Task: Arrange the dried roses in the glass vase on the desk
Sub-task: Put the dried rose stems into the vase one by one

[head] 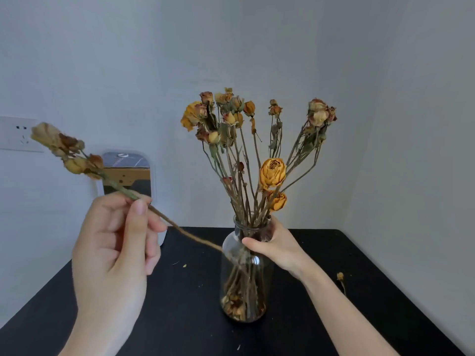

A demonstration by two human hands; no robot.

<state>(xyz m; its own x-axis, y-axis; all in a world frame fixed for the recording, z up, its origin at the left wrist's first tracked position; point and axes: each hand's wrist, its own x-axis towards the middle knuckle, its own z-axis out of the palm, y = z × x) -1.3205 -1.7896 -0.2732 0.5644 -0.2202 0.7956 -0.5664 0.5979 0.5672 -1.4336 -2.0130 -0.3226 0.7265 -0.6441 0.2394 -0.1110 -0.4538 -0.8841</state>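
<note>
On desk (359,317), one vase (244,278) gripped by right hand (275,246), left hand (115,242) pinching one rose (77,164)

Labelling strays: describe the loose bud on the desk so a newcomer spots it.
On the black desk, find the glass vase. Look right, past the right hand gripping its neck: a small tan bud lies on the desk. Alone among the roses, it is neither in the vase nor held.

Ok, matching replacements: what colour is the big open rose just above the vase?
The rose is golden orange; head view.
</note>
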